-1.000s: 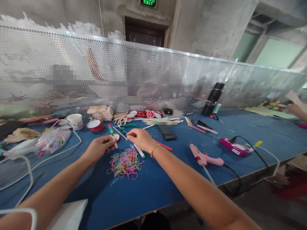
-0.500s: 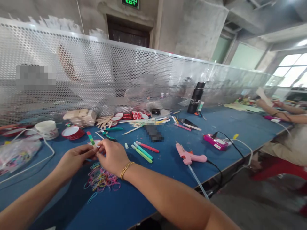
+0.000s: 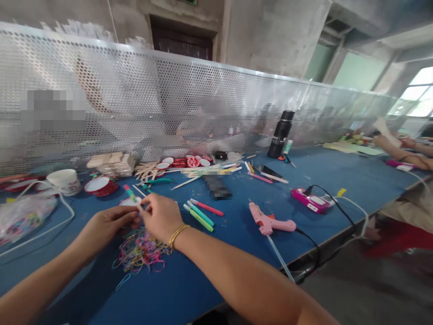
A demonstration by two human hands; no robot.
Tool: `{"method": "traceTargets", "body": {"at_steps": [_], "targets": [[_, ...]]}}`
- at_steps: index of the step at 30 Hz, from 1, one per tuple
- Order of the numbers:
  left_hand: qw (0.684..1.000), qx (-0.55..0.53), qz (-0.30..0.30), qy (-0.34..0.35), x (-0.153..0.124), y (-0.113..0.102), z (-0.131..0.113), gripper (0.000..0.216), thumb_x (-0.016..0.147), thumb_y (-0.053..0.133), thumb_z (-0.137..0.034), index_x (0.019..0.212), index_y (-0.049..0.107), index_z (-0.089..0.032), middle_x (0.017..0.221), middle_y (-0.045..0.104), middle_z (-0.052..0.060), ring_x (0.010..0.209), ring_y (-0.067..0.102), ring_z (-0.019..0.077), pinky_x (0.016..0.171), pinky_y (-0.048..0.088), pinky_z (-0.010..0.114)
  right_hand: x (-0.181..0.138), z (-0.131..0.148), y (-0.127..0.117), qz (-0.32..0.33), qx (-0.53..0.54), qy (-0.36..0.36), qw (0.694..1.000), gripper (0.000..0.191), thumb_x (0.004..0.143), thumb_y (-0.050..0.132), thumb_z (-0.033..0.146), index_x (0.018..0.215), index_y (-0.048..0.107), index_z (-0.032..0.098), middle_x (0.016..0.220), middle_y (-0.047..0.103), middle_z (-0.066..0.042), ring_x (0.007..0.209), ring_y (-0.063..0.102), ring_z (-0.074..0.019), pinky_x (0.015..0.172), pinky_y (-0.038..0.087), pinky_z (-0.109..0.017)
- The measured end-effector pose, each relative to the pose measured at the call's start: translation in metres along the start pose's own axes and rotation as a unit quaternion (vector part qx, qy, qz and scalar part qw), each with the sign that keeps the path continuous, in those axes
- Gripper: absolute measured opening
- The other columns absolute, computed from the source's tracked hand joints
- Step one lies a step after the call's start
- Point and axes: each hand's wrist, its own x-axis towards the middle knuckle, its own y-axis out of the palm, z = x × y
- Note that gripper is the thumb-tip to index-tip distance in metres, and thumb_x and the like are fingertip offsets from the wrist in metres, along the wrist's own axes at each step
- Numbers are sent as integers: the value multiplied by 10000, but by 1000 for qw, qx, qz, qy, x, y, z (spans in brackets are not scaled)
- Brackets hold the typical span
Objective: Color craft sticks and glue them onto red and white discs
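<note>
My left hand (image 3: 104, 225) and my right hand (image 3: 158, 216) meet above a heap of coloured rubber bands (image 3: 138, 253) on the blue table (image 3: 216, 266). Both pinch the lower end of a painted wooden stick (image 3: 130, 194) with green and red stripes, which slants up and to the left. A gold bracelet sits on my right wrist. A red-rimmed round lid (image 3: 128, 201) lies just behind the fingers.
Coloured markers (image 3: 199, 214), a pink glue gun (image 3: 269, 222) with its cord, a pink device (image 3: 309, 200), a black bottle (image 3: 280, 134), red tins (image 3: 99, 185), a white cup (image 3: 64, 180) and wooden sticks (image 3: 147, 169) lie around. A perforated metal screen (image 3: 169, 104) backs the table. Another person's hands (image 3: 399, 146) work at far right.
My right hand left the marker and joined my left hand on the striped stick. The view has swung to the right, and both hands stay over the rubber bands.
</note>
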Motion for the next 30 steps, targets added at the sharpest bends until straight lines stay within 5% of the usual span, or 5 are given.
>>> {"method": "traceTargets", "body": {"at_steps": [4,9,24,30], "targets": [[993,77,-62,60,7,-16,10,498,533,787,-554,882,759,-201,771,744,59,671,631,209,556,438,270,9,-18,-8,-66,30,36,997,63,878,601,260,860,640,214,887,721,-28,832,647,-154,764,457,-259],[974,148,-137,99,15,-35,23,395,614,749,-529,864,768,-223,972,765,80,910,672,269,817,476,313,16,-33,-14,-76,81,89,990,166,914,550,288,785,615,205,811,711,-10,762,642,-127,718,447,-225],[970,193,-124,79,15,-34,23,435,753,567,-603,612,654,-201,607,623,-2,605,513,155,571,339,244,17,-39,-6,-34,167,105,980,139,860,549,211,722,541,204,677,663,15,633,613,-118,624,449,-214],[993,59,-73,73,0,-11,5,488,636,675,-655,772,739,-191,774,705,38,759,584,195,628,405,243,7,-26,4,62,266,84,958,89,898,518,211,810,529,214,670,641,46,532,567,-92,553,452,-194]]}}
